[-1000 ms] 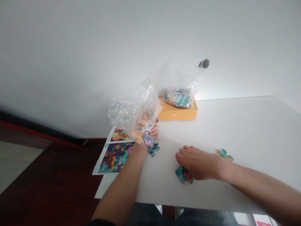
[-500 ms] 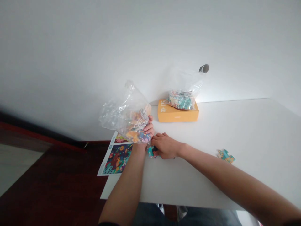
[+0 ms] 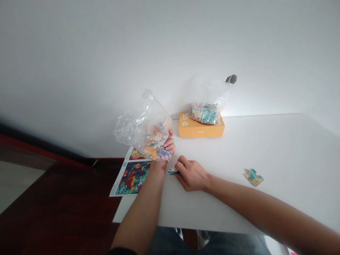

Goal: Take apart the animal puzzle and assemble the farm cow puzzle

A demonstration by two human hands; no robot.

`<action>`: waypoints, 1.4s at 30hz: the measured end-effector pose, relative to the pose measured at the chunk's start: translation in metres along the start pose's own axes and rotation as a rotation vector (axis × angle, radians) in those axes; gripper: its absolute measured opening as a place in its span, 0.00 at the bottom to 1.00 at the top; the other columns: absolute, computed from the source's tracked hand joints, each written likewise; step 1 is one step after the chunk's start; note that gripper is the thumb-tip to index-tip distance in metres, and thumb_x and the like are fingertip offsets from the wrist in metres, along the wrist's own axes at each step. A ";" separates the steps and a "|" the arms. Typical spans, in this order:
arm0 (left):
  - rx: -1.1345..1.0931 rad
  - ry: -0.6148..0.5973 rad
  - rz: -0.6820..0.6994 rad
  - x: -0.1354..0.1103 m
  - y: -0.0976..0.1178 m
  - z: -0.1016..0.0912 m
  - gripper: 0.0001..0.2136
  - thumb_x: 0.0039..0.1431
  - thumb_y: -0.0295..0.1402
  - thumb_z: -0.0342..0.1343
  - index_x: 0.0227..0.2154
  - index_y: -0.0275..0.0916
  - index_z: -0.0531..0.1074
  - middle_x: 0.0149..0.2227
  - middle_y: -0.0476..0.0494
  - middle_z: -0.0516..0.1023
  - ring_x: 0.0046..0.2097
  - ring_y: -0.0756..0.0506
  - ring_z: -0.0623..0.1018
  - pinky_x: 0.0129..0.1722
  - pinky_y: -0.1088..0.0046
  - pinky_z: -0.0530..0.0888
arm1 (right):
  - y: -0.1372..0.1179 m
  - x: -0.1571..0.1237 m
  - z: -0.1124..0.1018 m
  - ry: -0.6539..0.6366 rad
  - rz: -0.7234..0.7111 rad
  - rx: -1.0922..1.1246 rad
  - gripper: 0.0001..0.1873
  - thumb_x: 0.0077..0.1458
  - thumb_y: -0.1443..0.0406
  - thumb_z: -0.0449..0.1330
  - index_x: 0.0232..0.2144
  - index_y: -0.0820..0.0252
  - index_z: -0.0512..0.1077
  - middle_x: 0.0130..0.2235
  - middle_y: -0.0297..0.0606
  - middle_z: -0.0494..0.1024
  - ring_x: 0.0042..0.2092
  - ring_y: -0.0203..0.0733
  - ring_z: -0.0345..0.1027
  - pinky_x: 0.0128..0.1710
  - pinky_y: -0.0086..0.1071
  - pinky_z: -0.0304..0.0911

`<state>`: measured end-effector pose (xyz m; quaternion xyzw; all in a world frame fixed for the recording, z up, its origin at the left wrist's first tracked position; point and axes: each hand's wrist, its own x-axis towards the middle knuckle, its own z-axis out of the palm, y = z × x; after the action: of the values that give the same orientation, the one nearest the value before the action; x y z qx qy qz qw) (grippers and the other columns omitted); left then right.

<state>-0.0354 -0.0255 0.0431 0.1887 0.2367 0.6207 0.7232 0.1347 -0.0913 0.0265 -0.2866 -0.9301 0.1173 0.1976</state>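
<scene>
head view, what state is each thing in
clear plastic bag, lifted, jigsaw pieces inside
left hand, closed on the bag
right hand, beside small jigsaw piece, grip unclear
orange box, lying flat
second bag, resting on the box
loose jigsaw piece, flat on table

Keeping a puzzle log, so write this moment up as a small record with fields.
Left hand: grips a plastic bag of puzzle pieces, raised above the table's edge
Right hand: at a teal puzzle piece; whether gripped, cannot tell
Loose piece: a multicoloured puzzle piece, on the white table, apart from the hands
Box: a yellow puzzle box, with a second plastic bag of pieces on top
Sheet: a printed picture sheet, at the table's left edge, under the left forearm's side
</scene>
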 end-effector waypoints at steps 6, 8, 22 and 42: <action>-0.081 -0.037 0.064 0.000 -0.002 -0.004 0.13 0.66 0.26 0.41 0.46 0.45 0.66 0.35 0.42 0.75 0.20 0.52 0.65 0.15 0.79 0.61 | 0.007 0.001 0.005 0.014 0.095 0.201 0.05 0.55 0.67 0.55 0.37 0.58 0.63 0.42 0.40 0.69 0.34 0.37 0.65 0.34 0.29 0.61; -0.102 -0.051 0.069 0.001 -0.002 -0.006 0.13 0.66 0.25 0.41 0.47 0.45 0.66 0.37 0.42 0.76 0.20 0.53 0.64 0.16 0.80 0.62 | 0.011 0.002 0.002 0.044 0.117 0.328 0.08 0.51 0.69 0.57 0.35 0.57 0.62 0.40 0.38 0.69 0.37 0.37 0.65 0.38 0.28 0.61; -0.072 -0.028 0.050 0.009 -0.005 -0.006 0.10 0.69 0.30 0.41 0.40 0.38 0.68 0.41 0.41 0.76 0.19 0.58 0.57 0.14 0.84 0.56 | 0.051 -0.006 -0.104 -0.763 0.355 0.484 0.15 0.49 0.54 0.62 0.28 0.61 0.70 0.27 0.32 0.73 0.26 0.34 0.65 0.23 0.26 0.55; -0.017 -0.046 0.013 0.015 -0.009 -0.005 0.15 0.70 0.38 0.39 0.36 0.37 0.68 0.35 0.44 0.73 0.19 0.56 0.49 0.13 0.80 0.51 | 0.018 -0.008 -0.080 -0.600 0.593 -0.063 0.33 0.38 0.50 0.73 0.41 0.67 0.76 0.40 0.56 0.80 0.42 0.58 0.76 0.36 0.36 0.67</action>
<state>-0.0292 -0.0126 0.0327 0.1985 0.2136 0.6229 0.7259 0.1840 -0.0732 0.0894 -0.5008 -0.8269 0.2186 -0.1329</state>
